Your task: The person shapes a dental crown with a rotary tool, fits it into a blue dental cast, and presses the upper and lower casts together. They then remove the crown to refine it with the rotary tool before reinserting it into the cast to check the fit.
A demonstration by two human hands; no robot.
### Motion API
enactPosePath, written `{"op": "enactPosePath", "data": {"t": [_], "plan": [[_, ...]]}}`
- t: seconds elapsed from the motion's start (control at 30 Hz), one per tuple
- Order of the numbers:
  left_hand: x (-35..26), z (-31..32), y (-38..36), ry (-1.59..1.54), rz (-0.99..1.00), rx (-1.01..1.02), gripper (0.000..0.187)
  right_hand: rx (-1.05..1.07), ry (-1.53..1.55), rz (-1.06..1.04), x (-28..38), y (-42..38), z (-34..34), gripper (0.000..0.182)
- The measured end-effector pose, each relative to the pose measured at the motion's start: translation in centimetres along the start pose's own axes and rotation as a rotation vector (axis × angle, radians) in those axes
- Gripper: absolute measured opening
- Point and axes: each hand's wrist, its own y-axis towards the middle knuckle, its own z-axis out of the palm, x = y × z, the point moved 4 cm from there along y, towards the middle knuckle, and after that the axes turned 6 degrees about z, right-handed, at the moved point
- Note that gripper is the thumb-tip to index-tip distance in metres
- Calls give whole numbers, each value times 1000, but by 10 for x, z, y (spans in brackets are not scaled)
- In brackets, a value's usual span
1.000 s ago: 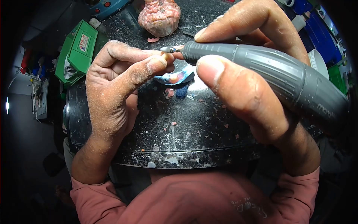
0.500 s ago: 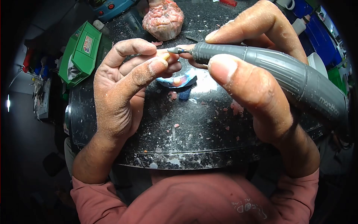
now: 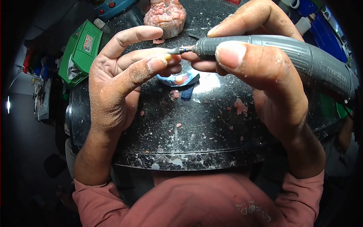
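Closest to the wearer, below both hands, the worktop (image 3: 204, 145) has a chipped, dusty front edge. Above it, the left hand (image 3: 113, 85) pinches a small yellowish piece (image 3: 167, 56) between thumb and a finger, its index finger lifted clear; pale dust coats the skin. The right hand (image 3: 268, 72) grips a grey handpiece (image 3: 321, 62) marked "marathon", thumb on the near side and fingers round the far side. Its pale bit (image 3: 175, 51) points at the left hand and sits right at the piece; whether it touches or is spinning, I cannot tell.

The risk lies in that gap: so little of the piece shows past the left fingertips that a slipping bit could nick the thumb or finger. A loose pinch, perhaps from the dust, could let the piece twist or flick away, and too much pressure could take off more than wanted.

Beneath and between the hands lie a blue-and-white curved form (image 3: 166, 80) and, nearer the wearer, scattered pink flakes (image 3: 240, 106). Beyond the left fingers stands a rough pink lump (image 3: 165, 17); outward of that hand is a green bin (image 3: 85, 51).
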Motion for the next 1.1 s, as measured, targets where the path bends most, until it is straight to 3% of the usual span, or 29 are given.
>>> {"op": "enactPosePath", "data": {"t": [0.57,0.77,0.83,0.87,0.97,1.03,1.1], "plan": [[0,0,-1,61,-53,-14,52,-38,-60,77,3,-2,8,31],[5,7,-6,-59,-47,-67,50,-39,-312,133,8,-4,10,32],[5,7,-7,-53,-22,-68,48,-184,-197,-67,3,-5,12,31],[5,7,-7,-53,-22,-68,48,-184,-196,-67,8,-5,8,31],[6,8,-8,-96,-59,-81,45,-35,-447,104,7,-1,4,31],[6,8,-7,-96,-17,-69,37,-115,-193,-184,-4,3,4,32],[7,7,-8,-143,-34,-69,32,-121,-207,-166,-2,3,5,32]]}}
